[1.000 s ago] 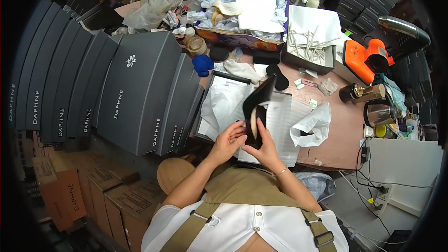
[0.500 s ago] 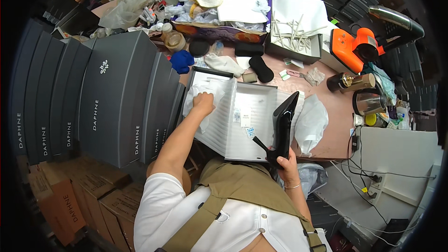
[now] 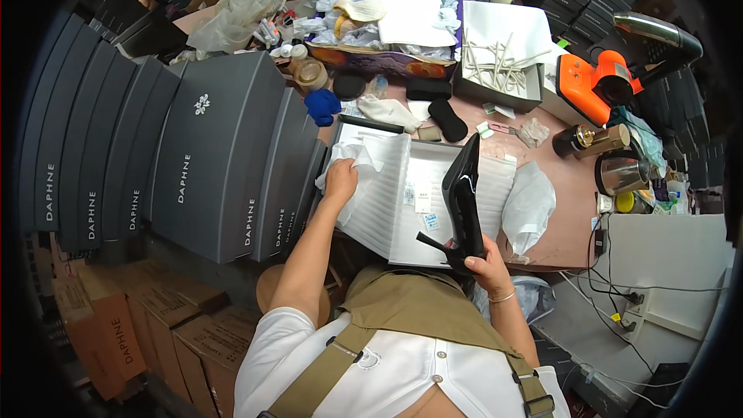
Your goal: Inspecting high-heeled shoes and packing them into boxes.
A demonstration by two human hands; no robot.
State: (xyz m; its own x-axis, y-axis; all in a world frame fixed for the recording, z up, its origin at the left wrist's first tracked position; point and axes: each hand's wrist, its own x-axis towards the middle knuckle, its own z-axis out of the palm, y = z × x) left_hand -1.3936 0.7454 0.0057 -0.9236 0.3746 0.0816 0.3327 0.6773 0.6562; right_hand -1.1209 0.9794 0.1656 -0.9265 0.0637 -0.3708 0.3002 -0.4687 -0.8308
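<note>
A glossy black high-heeled shoe [image 3: 464, 205] is held in my right hand [image 3: 489, 269], its pointed toe up and its heel out to the left. My thumb and fingers close around its back end. Below the shoe lies an open shoebox [image 3: 406, 246] with a white inside; small printed tags [image 3: 422, 200] rest in it. My left hand [image 3: 341, 179] is closed on crumpled white tissue paper [image 3: 362, 158], over the ribbed white foam sheet [image 3: 378, 213] that covers the box's left part.
Tall grey shoeboxes [image 3: 213, 155] stand at the left, brown cartons [image 3: 166, 317] below them. At the back are a box of white sticks [image 3: 495, 70], a blue cloth [image 3: 322, 107] and black pads [image 3: 447, 119]. An orange device [image 3: 584, 89], jars and white paper [image 3: 529, 205] lie right.
The shoe has moved left over the open box, its toe further up. My left hand has shifted slightly left and nearer, still on the tissue paper. The whole view has swung a little.
</note>
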